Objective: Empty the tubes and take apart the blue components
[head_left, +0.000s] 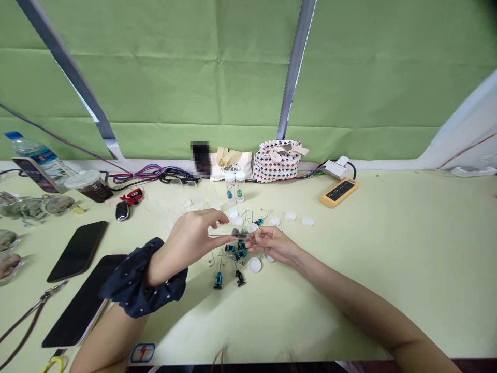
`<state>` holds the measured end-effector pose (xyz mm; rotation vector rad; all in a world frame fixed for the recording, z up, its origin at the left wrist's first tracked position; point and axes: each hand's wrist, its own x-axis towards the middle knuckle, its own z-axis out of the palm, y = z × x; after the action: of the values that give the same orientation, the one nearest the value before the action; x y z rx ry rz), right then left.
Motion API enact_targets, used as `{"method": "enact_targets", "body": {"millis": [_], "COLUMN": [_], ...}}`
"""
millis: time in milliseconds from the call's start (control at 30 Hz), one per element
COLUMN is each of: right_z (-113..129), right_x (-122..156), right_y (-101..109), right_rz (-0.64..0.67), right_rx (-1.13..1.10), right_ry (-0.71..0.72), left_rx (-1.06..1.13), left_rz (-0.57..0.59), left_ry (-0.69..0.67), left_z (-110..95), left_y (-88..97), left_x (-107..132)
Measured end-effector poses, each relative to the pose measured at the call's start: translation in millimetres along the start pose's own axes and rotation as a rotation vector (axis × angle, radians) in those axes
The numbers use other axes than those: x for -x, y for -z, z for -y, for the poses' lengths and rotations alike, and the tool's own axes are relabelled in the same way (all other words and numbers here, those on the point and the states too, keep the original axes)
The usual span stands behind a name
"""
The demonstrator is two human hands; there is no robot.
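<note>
My left hand (190, 243), with a dark dotted scrunchie (142, 277) at the wrist, is shut on thin metal tweezers (223, 236). Their tips reach a small dark wire-legged component (239, 234), which my right hand (269, 244) pinches between its fingertips. Below the hands, several blue and black wire-legged components (233, 261) lie in a loose heap. Several white plastic caps (254, 264) are scattered around them. Two clear capped vials (235, 187) stand farther back, and a small blue-and-green part shows in each.
Two black smartphones (79, 280) and metal pliers (33, 316) lie to the left, beside several small glass dishes (58, 204). Along the back are a water bottle (34, 153), tangled cables (147, 175), two bags (277, 161), and a yellow meter (339, 192). A green curtain (248, 67) hangs behind.
</note>
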<state>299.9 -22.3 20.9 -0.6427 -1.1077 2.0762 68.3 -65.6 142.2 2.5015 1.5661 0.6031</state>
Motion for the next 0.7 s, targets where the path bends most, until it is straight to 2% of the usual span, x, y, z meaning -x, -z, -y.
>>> {"method": "enact_targets", "body": {"millis": [67, 167, 300, 400, 533, 633, 700], "right_z": [1.1, 3.7, 10.7, 16.4, 19.7, 20.3, 21.9], "right_x": [-1.2, -3.2, -3.4, -1.4, 0.1, -1.9, -4.4], "right_y": [4.3, 10.6, 13.6, 13.2, 14.9, 19.6, 23.9], "right_rz": [-0.051, -0.094, -0.059, -0.017, -0.023, -0.048, -0.082], "right_rx": [0.046, 0.18, 0.394, 0.52, 0.632, 0.715, 0.813], "right_ry": [-0.006, -0.001, -0.018, -0.042, -0.035, -0.045, -0.05], "left_rx": [-0.075, -0.182, -0.298, -0.341, -0.224, 0.023, 0.212], "left_rz": [-0.008, 0.066, 0.224, 0.285, 0.224, 0.137, 0.045], "left_ry": [0.032, 0.043, 0.007, -0.011, -0.041, -0.111, -0.095], "left_z": [4.8, 9.9, 12.5, 12.9, 12.1, 11.0, 11.4], "left_y": [5.5, 9.2, 2.9, -2.8, 0.4, 12.7, 23.9], "left_x": [1.2, 2.5, 3.5, 4.7, 4.5, 3.6, 4.8]}}
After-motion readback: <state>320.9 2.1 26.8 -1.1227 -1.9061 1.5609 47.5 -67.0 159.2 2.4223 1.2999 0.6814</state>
